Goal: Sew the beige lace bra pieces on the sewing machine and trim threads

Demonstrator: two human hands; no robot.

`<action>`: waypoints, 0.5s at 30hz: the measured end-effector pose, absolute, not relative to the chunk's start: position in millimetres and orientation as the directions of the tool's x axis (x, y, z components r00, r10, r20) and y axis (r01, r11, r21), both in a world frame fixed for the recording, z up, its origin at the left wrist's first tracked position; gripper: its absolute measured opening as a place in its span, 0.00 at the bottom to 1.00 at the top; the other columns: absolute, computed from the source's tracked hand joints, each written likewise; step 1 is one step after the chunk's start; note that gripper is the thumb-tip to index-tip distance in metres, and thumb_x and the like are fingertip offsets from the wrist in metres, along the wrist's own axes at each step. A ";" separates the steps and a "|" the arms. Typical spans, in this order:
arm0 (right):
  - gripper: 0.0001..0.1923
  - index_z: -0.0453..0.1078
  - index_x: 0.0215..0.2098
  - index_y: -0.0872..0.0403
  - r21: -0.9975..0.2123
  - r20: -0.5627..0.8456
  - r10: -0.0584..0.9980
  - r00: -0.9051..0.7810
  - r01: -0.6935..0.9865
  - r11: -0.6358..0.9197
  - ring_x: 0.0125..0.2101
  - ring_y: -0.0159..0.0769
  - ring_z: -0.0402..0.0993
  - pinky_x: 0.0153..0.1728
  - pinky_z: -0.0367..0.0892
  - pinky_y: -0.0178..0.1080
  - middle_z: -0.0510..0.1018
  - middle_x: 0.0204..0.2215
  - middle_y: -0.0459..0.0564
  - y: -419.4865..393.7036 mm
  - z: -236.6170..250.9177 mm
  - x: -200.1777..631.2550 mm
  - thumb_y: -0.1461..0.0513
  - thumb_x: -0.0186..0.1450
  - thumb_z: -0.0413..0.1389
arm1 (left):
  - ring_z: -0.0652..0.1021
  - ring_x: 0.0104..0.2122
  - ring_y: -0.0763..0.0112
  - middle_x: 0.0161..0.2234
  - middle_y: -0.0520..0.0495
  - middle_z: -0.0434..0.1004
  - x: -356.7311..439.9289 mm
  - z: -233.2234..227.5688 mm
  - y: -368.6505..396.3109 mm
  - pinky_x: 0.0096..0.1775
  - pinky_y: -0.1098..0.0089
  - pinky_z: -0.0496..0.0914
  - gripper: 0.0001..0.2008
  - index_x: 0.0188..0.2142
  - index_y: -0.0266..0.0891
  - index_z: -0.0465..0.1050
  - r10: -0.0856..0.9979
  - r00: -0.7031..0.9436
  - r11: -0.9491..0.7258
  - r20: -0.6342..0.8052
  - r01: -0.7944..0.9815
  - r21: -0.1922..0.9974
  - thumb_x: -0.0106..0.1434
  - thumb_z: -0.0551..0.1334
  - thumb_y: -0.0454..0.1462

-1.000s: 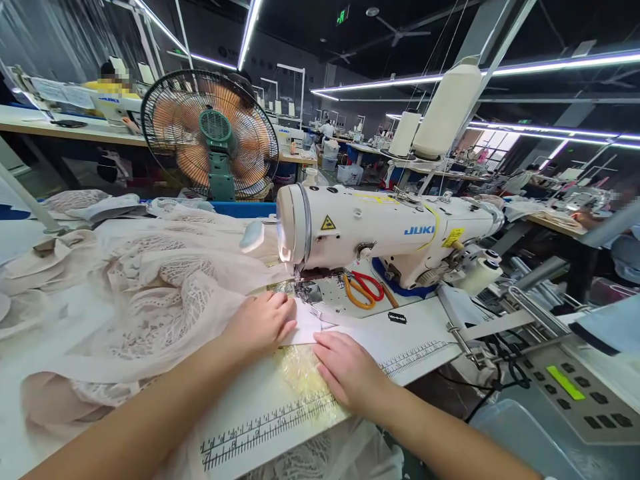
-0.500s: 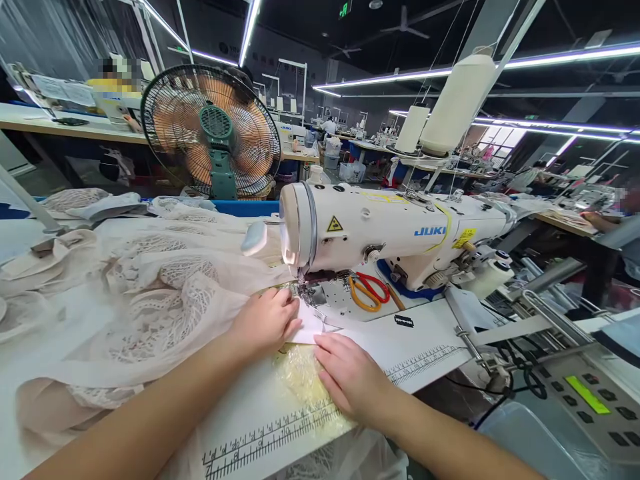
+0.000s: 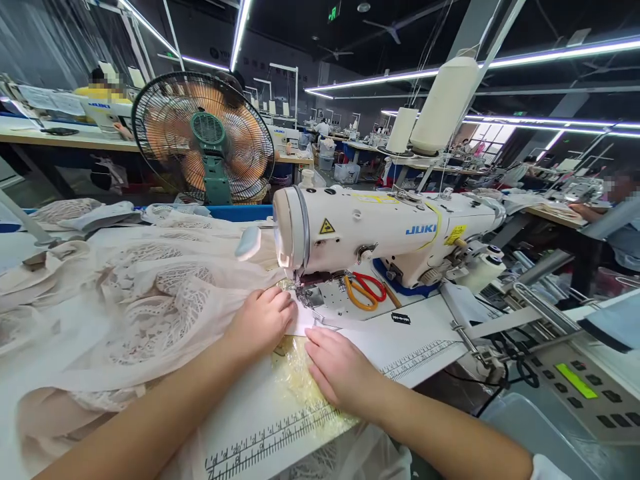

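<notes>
Close to the needle of a white sewing machine (image 3: 380,230), my left hand (image 3: 264,321) presses on pale fabric (image 3: 299,327) with its fingers curled together. My right hand (image 3: 345,367) is nearer the table's front edge, its fingertips closed on the near edge of the same fabric. Its thumb is tucked out of sight. Under and between my hands lies a crinkled, clear yellowish plastic sheet (image 3: 293,373). Sheer beige lace fabric (image 3: 165,300) spreads in folds left of my left hand.
Scissors with red and orange handles (image 3: 364,293) lie on the machine bed, with a black blade (image 3: 401,319) nearby. Thread cones (image 3: 445,107) stand above. A control panel (image 3: 585,393) is at the right; a large fan (image 3: 205,137) stands behind the table. Other people sit farther off.
The view has shifted slightly, so the machine and fan appear a little farther left. Both hands keep nearly the same place on the fabric.
</notes>
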State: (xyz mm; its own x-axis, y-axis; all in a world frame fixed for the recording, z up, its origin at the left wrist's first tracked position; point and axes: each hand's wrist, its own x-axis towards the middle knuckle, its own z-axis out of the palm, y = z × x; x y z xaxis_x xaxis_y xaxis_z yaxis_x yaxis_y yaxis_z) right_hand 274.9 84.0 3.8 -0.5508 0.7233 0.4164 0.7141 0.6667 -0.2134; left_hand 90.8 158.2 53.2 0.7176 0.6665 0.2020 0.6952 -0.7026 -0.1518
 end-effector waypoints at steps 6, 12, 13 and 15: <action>0.18 0.67 0.49 0.65 -0.227 0.394 0.709 -0.585 0.685 0.692 0.56 0.46 0.63 0.57 0.61 0.47 0.70 0.53 0.63 87.5 5.5 271.0 0.63 0.64 0.48 | 0.75 0.29 0.64 0.46 0.41 0.75 91.5 39.0 128.0 0.26 0.65 0.67 0.18 0.44 0.36 0.72 0.657 0.740 -0.724 0.141 0.672 -0.157 0.59 0.50 0.26; 0.15 0.69 0.46 0.63 -0.253 0.402 0.697 -0.594 0.659 0.708 0.55 0.43 0.64 0.57 0.60 0.46 0.72 0.51 0.62 84.4 8.0 273.8 0.64 0.65 0.49 | 0.74 0.34 0.61 0.47 0.41 0.75 83.4 43.8 126.7 0.34 0.63 0.70 0.15 0.47 0.39 0.72 0.603 0.769 -0.772 0.214 0.630 -0.088 0.63 0.53 0.30; 0.14 0.69 0.46 0.62 -0.261 0.402 0.699 -0.592 0.657 0.707 0.54 0.43 0.64 0.57 0.60 0.46 0.72 0.51 0.61 84.0 8.4 274.5 0.64 0.65 0.48 | 0.74 0.35 0.61 0.47 0.42 0.75 81.6 45.0 128.7 0.34 0.63 0.70 0.15 0.47 0.40 0.72 0.594 0.773 -0.781 0.224 0.621 -0.073 0.64 0.52 0.31; 0.14 0.69 0.45 0.61 -0.270 0.403 0.698 -0.592 0.652 0.709 0.53 0.43 0.66 0.56 0.61 0.45 0.72 0.50 0.60 83.8 9.2 275.6 0.64 0.65 0.48 | 0.73 0.35 0.62 0.48 0.42 0.75 78.0 46.1 133.3 0.34 0.64 0.70 0.15 0.46 0.41 0.72 0.582 0.781 -0.796 0.227 0.604 -0.033 0.65 0.51 0.32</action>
